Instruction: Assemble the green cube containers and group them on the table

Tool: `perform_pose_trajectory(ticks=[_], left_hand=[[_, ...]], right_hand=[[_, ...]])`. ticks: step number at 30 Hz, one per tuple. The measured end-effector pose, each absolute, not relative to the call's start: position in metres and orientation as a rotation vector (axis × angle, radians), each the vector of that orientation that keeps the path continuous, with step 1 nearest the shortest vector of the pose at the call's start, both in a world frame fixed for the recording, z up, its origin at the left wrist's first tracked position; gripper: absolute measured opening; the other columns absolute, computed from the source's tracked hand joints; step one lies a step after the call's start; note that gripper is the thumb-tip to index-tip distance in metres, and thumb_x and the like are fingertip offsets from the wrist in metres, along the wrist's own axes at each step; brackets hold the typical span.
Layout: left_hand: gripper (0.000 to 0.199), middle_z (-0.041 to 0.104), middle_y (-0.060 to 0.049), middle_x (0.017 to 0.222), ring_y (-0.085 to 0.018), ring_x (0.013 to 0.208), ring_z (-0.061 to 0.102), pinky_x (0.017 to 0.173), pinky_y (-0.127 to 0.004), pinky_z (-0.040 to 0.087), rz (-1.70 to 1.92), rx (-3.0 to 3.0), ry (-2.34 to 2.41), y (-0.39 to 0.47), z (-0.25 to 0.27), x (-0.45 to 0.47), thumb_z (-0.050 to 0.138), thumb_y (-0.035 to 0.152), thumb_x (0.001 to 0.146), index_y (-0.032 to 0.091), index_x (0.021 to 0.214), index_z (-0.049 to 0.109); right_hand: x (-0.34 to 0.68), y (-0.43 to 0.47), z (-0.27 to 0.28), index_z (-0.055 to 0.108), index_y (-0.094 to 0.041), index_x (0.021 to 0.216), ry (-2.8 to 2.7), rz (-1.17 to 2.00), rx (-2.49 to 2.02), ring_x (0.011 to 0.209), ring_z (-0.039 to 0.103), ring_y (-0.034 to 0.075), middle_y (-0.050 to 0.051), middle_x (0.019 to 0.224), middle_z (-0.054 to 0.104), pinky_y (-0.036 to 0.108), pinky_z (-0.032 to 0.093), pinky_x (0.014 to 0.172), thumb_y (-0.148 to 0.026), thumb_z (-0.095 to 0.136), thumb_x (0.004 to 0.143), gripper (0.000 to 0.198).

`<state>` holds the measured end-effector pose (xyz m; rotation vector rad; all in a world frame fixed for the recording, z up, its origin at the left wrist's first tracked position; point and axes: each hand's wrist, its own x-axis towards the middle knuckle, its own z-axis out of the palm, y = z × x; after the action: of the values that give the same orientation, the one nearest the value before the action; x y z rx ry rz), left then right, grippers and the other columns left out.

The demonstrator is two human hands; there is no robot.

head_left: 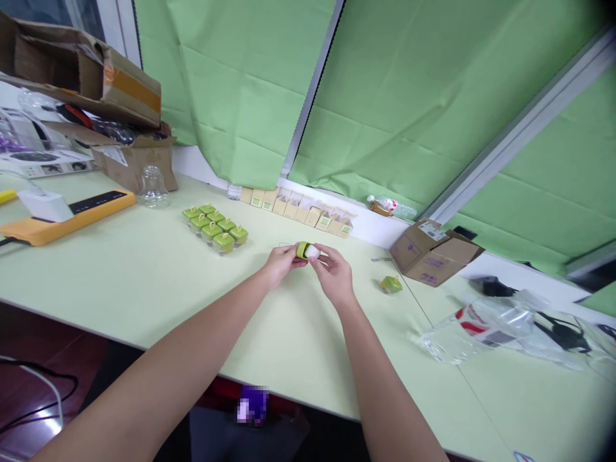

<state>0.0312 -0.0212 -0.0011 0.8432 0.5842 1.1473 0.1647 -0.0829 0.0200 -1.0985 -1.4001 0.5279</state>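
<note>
Over the middle of the table my left hand is closed on a small green lid, which is tilted so that its hollow side faces right. My right hand pinches a small white block against the opening of that lid; whether it sits inside I cannot tell. Just behind my left fingers a clear edge shows, mostly hidden. To the left, several small clear jars with green lids stand in two rows, with loops on top. Another green-lidded jar stands alone on the right.
Small cardboard boxes line the table's back edge. An orange power strip and a clear plastic cup are at left, beside stacked cartons. At right are a carton, a large clear bottle and black cables.
</note>
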Motion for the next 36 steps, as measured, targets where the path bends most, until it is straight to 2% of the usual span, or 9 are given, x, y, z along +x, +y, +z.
perform_pose_trajectory(ticks=[8, 14, 23, 27, 32, 36], left_hand=[[0.029, 0.072, -0.011, 0.099, -0.017, 0.085, 0.069, 0.088, -0.037, 0.058, 1.241, 0.918, 0.524, -0.025, 0.005, 0.029, 0.066, 0.037, 0.088, 0.009, 0.092, 0.074], [0.035, 0.072, -0.01, 0.093, -0.019, 0.086, 0.069, 0.087, -0.039, 0.059, 1.293, 0.973, 0.548, -0.026, 0.005, 0.03, 0.067, 0.044, 0.085, 0.01, 0.089, 0.074], [0.037, 0.072, -0.008, 0.088, -0.019, 0.084, 0.068, 0.085, -0.038, 0.06, 1.309, 0.965, 0.556, -0.027, 0.004, 0.029, 0.071, 0.047, 0.08, 0.01, 0.088, 0.075], [0.035, 0.072, -0.008, 0.084, -0.019, 0.082, 0.069, 0.087, -0.039, 0.059, 1.289, 0.917, 0.559, -0.027, 0.004, 0.028, 0.071, 0.044, 0.081, 0.009, 0.087, 0.075], [0.032, 0.073, -0.009, 0.089, -0.018, 0.083, 0.069, 0.089, -0.04, 0.058, 1.266, 0.867, 0.523, -0.028, 0.004, 0.029, 0.07, 0.041, 0.083, 0.01, 0.088, 0.074], [0.033, 0.072, -0.01, 0.09, -0.017, 0.082, 0.068, 0.087, -0.037, 0.058, 1.236, 0.863, 0.511, -0.027, 0.003, 0.03, 0.072, 0.041, 0.081, 0.009, 0.088, 0.074]], right_hand=[[0.16, -0.091, 0.035, 0.063, -0.022, 0.112, -1.342, 0.689, -1.063, 0.107, 0.067, 0.025, 0.011, 0.122, 0.066, 0.043, 0.056, 0.094, -0.041, 0.077, 0.075, 0.044], [0.16, -0.088, 0.029, 0.064, -0.022, 0.11, -1.372, 0.581, -1.035, 0.116, 0.061, 0.025, 0.01, 0.123, 0.064, 0.043, 0.056, 0.095, -0.04, 0.075, 0.077, 0.039], [0.158, -0.088, 0.023, 0.066, -0.024, 0.114, -1.414, 0.541, -1.039, 0.115, 0.062, 0.025, 0.009, 0.123, 0.064, 0.044, 0.057, 0.096, -0.041, 0.073, 0.079, 0.039], [0.154, -0.091, 0.022, 0.067, -0.024, 0.118, -1.462, 0.446, -1.096, 0.115, 0.062, 0.025, 0.008, 0.124, 0.065, 0.047, 0.055, 0.1, -0.042, 0.07, 0.083, 0.04], [0.149, -0.098, 0.029, 0.064, -0.027, 0.122, -1.594, 0.225, -1.088, 0.116, 0.06, 0.024, 0.008, 0.128, 0.058, 0.043, 0.059, 0.097, -0.037, 0.063, 0.089, 0.035], [0.149, -0.101, 0.035, 0.063, -0.027, 0.118, -1.649, 0.127, -1.089, 0.109, 0.061, 0.022, 0.007, 0.118, 0.058, 0.041, 0.061, 0.093, -0.031, 0.064, 0.087, 0.032]])
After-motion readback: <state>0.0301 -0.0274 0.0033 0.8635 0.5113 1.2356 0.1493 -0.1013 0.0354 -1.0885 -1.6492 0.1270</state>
